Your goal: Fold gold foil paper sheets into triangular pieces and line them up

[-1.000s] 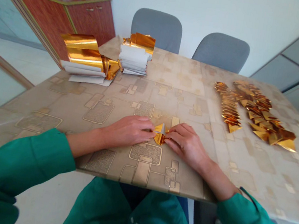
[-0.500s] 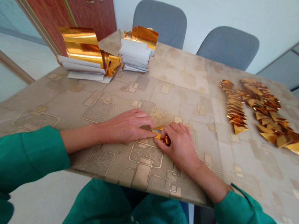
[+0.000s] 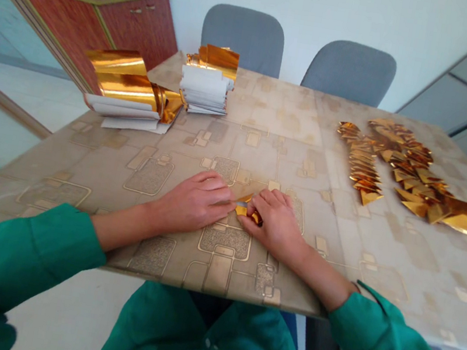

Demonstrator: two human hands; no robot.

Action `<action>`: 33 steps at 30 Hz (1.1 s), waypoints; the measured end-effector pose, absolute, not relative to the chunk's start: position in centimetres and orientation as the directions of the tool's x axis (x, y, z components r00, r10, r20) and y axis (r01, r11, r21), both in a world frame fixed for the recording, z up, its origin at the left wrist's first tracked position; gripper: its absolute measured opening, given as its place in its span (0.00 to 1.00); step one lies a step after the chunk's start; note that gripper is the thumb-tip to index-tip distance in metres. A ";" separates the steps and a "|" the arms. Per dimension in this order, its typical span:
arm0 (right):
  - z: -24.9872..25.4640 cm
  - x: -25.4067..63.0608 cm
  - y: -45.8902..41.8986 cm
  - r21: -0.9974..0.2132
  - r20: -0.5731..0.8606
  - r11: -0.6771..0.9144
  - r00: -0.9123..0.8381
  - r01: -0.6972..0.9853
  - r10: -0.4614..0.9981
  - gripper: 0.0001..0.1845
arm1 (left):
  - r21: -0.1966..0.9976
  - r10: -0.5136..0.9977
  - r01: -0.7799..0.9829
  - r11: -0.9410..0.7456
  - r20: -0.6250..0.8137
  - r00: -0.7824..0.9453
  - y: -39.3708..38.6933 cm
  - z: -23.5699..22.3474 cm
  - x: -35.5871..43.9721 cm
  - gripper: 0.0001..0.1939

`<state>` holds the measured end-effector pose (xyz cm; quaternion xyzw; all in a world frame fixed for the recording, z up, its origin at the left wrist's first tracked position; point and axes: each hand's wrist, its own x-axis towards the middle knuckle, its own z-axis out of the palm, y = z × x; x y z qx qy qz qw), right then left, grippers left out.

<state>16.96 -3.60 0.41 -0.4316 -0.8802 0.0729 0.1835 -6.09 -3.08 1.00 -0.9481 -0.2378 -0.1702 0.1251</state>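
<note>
Just above the tablecloth, near the table's front edge, a small piece of gold foil paper (image 3: 242,209) lies between my hands. It is partly folded, and a pale strip of its reverse shows. My right hand (image 3: 273,220) is closed on its right side, with the fingers curled over it. My left hand (image 3: 200,202) is closed at its left end, thumb and fingertips pressed together at the paper. The fingers hide much of the sheet. Farther right lie rows of folded gold paper pieces (image 3: 366,163), overlapping one another.
A stack of gold paper with white backs (image 3: 132,114) lies at the left, and a taller stack (image 3: 205,90) stands behind it. Two grey chairs (image 3: 243,37) are on the table's far side. A reddish wooden cabinet (image 3: 137,24) stands at the back left.
My left hand has shifted slightly left along the paper's edge. My right hand keeps its hold. The whole view has moved a little.
</note>
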 end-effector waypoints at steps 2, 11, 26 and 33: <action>1.0 17.6 -3.5 -0.334 0.297 0.655 -0.583 0.678 0.756 0.11 | -0.192 0.378 0.469 -0.862 0.370 0.848 -3.3 1.2 -5.5 0.14; 2.1 21.5 -4.1 -0.277 0.375 0.820 -0.729 0.501 0.572 0.13 | -0.068 0.319 0.381 -0.922 0.423 0.848 -2.3 0.9 -5.2 0.12; 1.5 21.5 -3.7 -0.059 0.367 0.839 -0.770 0.541 0.522 0.12 | -0.233 0.231 0.330 -0.915 0.370 0.900 -0.9 0.9 -4.6 0.13; 0.8 21.1 -3.5 -0.127 0.410 0.769 -0.673 0.627 0.616 0.12 | -0.014 0.454 0.520 -0.854 0.468 0.758 -1.7 0.0 -3.4 0.14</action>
